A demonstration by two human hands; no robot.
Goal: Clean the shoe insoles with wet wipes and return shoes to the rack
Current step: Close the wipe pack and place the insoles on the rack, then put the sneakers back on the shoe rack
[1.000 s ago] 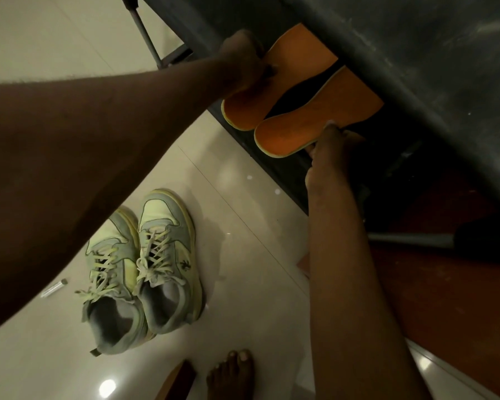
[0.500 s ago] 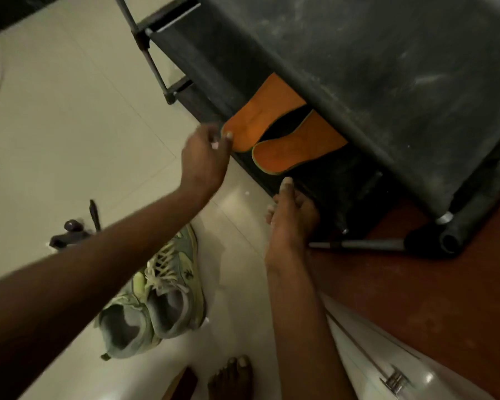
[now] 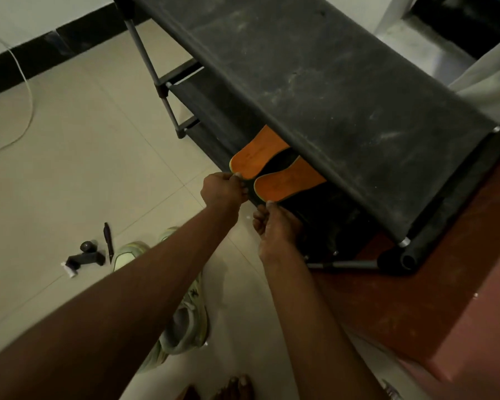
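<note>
Two orange insoles lie side by side on a lower shelf of the black shoe rack [image 3: 329, 96], their ends sticking out past the shelf's front edge. My left hand [image 3: 224, 189] pinches the near end of the left insole [image 3: 257, 157] with curled fingers. My right hand [image 3: 272, 226] is just below the right insole [image 3: 289, 181], its curled fingertips pinching that insole's near edge. A pair of pale green and grey sneakers [image 3: 185, 327] stands on the tile floor, mostly hidden under my left forearm.
Small dark objects [image 3: 85, 255] and a pen [image 3: 108, 241] lie on the floor at the left. A white cable [image 3: 26, 96] runs along the far left. A red floor area [image 3: 416, 313] lies right of the rack. A bare foot [image 3: 234, 385] shows at the bottom edge.
Both hands left the insoles and drew back, then returned to their near ends. The view has risen and pulled back, showing more of the rack's top and the floor.
</note>
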